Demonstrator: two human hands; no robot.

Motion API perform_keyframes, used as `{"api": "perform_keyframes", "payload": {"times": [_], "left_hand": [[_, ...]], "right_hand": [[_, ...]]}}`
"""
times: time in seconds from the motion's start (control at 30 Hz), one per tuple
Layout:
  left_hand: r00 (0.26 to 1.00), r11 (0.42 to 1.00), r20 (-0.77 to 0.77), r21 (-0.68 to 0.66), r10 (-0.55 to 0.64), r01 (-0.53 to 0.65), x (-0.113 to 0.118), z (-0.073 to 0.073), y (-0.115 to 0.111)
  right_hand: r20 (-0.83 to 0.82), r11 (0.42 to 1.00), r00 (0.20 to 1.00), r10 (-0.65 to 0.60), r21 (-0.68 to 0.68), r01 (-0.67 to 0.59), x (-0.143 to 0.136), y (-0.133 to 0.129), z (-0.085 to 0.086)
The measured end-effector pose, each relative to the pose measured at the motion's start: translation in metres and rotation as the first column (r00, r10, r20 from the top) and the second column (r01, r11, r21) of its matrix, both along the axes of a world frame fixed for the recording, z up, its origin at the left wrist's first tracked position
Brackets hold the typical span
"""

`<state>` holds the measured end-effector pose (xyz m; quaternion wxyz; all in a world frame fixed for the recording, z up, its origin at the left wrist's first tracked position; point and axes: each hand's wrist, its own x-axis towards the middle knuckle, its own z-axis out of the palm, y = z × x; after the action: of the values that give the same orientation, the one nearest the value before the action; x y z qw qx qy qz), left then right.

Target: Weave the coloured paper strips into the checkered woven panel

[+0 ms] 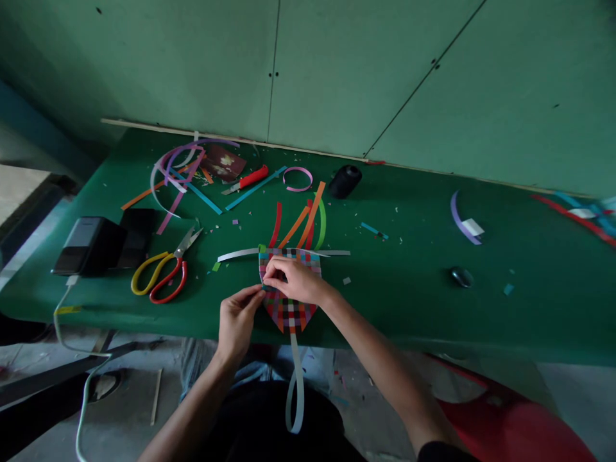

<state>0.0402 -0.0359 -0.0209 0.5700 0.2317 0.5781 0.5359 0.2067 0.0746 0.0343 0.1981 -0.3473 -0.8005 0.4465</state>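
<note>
A woven piece of multicoloured strips [298, 313] lies at the front edge of the green table, tapering toward me. Red, orange and green strip ends stick out at its far side, and a long white strip [297, 372] hangs in a loop from its near tip. Pinched fingers of my left hand [238, 317] meet the weave's left edge. My right hand [293, 279] rests over the weave, thumb and fingers pinched at that same edge. Whatever is between the fingertips of either hand is too small to make out.
Scissors [168, 269] with yellow and red handles lie to the left, beside a black box-shaped device [89, 244] with a white cable. Farther back are a red utility knife [253, 178], loose strips [183, 160] and a black thread spool [345, 181]. A red chair [514, 417] stands at right.
</note>
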Motion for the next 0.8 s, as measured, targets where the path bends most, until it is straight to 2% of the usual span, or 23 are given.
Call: {"api": "perform_keyframes", "payload": {"times": [0.27,0.63,0.8], "left_hand": [[0.999,1.0,-0.052,0.011,-0.009,0.01,0.0007,0.0016,-0.0004],[0.999,1.0,0.048,-0.017,0.014,-0.013,0.0013,0.0077,-0.0007],[0.997,1.0,0.073,-0.012,-0.018,0.019,-0.0005,0.0074,0.0016]], "right_hand": [[-0.033,0.999,0.999,-0.041,0.01,0.041,0.0017,-0.0057,-0.0003],[-0.008,0.999,1.0,-0.02,0.039,0.02,-0.0012,-0.0072,0.0],[0.041,0.999,0.999,-0.031,0.023,0.03,-0.001,-0.0038,0.007]]}}
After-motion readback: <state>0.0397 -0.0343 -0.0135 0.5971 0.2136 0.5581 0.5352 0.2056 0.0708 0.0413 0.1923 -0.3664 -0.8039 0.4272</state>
